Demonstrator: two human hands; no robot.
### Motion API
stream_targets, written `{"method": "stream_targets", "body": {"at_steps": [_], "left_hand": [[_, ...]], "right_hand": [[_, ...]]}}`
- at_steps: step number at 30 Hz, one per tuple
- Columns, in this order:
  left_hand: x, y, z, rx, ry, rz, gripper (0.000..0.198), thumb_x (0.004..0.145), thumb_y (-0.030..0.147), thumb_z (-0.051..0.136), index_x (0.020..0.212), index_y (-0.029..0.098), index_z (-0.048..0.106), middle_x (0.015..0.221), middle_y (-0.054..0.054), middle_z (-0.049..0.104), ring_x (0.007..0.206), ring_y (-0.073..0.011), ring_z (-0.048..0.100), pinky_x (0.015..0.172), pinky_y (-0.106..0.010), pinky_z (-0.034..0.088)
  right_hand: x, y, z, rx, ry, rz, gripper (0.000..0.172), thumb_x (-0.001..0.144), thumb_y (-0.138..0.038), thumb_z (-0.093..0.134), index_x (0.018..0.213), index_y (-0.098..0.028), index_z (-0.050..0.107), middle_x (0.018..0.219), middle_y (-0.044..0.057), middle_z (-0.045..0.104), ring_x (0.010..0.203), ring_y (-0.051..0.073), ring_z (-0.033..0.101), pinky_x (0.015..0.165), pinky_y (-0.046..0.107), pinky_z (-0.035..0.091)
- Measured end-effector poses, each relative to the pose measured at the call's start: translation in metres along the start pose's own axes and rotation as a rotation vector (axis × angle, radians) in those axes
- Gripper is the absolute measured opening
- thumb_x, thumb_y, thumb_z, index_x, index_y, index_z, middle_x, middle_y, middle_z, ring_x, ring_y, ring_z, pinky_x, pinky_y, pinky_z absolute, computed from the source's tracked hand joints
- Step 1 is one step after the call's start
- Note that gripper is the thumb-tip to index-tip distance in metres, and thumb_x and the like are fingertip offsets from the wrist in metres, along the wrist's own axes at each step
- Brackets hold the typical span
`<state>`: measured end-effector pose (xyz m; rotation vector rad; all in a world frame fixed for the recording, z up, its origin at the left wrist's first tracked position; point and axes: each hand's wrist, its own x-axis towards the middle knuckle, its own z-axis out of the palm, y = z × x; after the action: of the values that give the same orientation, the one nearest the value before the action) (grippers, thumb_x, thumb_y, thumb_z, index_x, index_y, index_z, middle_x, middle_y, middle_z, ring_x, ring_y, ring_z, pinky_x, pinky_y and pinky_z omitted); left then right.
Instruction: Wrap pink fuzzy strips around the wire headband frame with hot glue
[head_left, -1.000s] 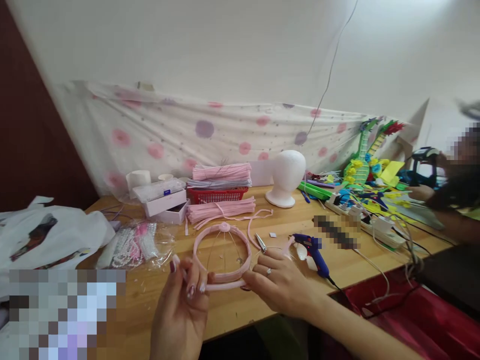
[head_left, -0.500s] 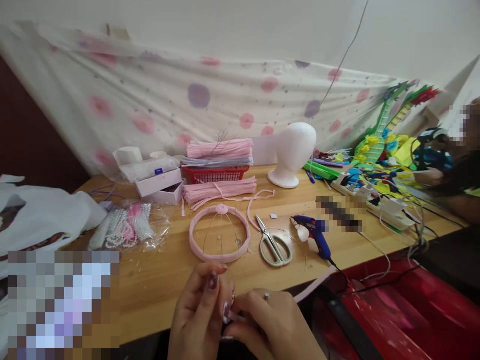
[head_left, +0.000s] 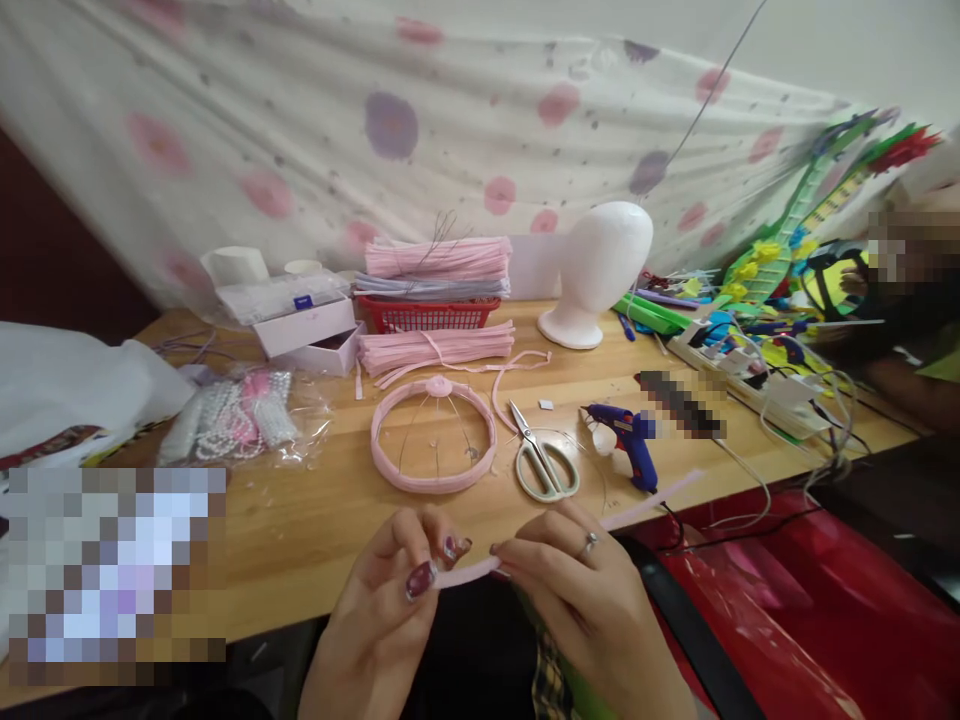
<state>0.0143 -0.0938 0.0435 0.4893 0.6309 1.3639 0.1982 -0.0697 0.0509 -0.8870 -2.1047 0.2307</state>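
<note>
Between my hands, over the table's front edge, a pale pink pipe cleaner (head_left: 469, 573) stretches; its far part runs past my right hand toward the right. My left hand (head_left: 390, 600) pinches its end between thumb and finger. My right hand (head_left: 574, 575), wearing a ring, grips it a short way along with the fingertips. Just beyond my hands lies a pink-wrapped hoop (head_left: 433, 487) with thin wires meeting at a pink knob (head_left: 439, 386). Scissors (head_left: 546, 470) with pale handles lie right of the hoop. Beside them rests a blue glue gun (head_left: 630, 440).
Bundled pink pipe cleaners (head_left: 435, 348) lie before a red basket (head_left: 431, 315) of more bundles. A white foam head (head_left: 606, 255) stands behind. Bagged beads (head_left: 244, 415) and white boxes (head_left: 304, 325) are left. Power strips (head_left: 750, 385) and another person's arm (head_left: 877, 390) are right.
My hands have moved apart and slightly up, exposing the pink pipe cleaner between them. The camera view has tilted downward a little. The other person's arm has shifted.
</note>
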Motion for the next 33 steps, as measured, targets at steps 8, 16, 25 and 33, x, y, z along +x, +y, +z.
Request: {"method": "stream_targets", "body": {"at_steps": [8,16,25,33], "left_hand": [[0.007,-0.003,0.000,0.100,0.088,-0.077,0.029,0.069,0.040,0.089,0.067,0.019,0.069,0.085,-0.003,0.057,0.089,-0.0203,0.053,0.084,-0.030,0.042],[0.017,0.001,-0.009,-0.009,0.038,-0.167,0.028,0.069,0.038,0.087,0.064,0.018,0.068,0.085,-0.004,0.058,0.089,-0.0217,0.051,0.083,-0.031,0.043],[0.026,0.004,-0.026,-0.041,0.045,-0.243,0.021,0.072,0.032,0.080,0.065,0.017,0.068,0.089,-0.006,0.053,0.087,-0.0216,0.047,0.082,-0.032,0.042],[0.028,0.008,-0.034,-0.042,0.113,-0.351,0.026,0.067,0.035,0.088,0.066,0.016,0.070,0.087,-0.003,0.050,0.077,-0.0160,0.045,0.073,-0.027,0.039]], "right_hand": [[0.004,0.000,-0.001,-0.035,-0.081,-0.024,0.012,0.098,-0.028,0.064,0.097,-0.017,0.071,0.073,0.001,0.065,0.069,0.015,0.052,0.064,0.028,0.042],[0.011,-0.009,0.014,-0.043,-0.196,-0.025,0.037,0.108,-0.031,0.043,0.087,-0.016,0.070,0.065,0.000,0.059,0.059,0.012,0.052,0.055,0.026,0.036],[0.026,0.014,0.017,-0.039,-0.273,-0.024,0.032,0.107,-0.021,0.044,0.091,-0.016,0.072,0.066,0.000,0.054,0.060,0.012,0.047,0.056,0.027,0.032],[0.029,0.024,0.018,0.047,-0.367,0.043,0.026,0.103,-0.033,0.056,0.093,-0.017,0.075,0.070,0.001,0.056,0.060,0.012,0.049,0.055,0.027,0.033]]}}
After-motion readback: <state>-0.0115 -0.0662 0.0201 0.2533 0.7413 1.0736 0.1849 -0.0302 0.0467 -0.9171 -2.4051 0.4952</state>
